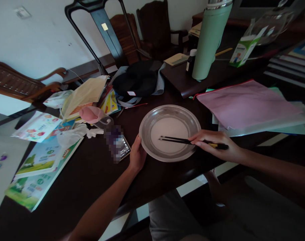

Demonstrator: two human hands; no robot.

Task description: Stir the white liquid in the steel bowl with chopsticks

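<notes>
A round metal plate lies on the dark wooden table near its front edge. My left hand grips the plate's left rim, fingers curled against it. My right hand rests at the plate's right rim, closed on a pair of black chopsticks. Their tips reach over the plate's pale middle, and their yellow-banded ends stick out past my fingers.
A phone lies just left of the plate. Picture books, a pink mask and papers crowd the left. A pink folder lies right; a green flask and a small box stand behind.
</notes>
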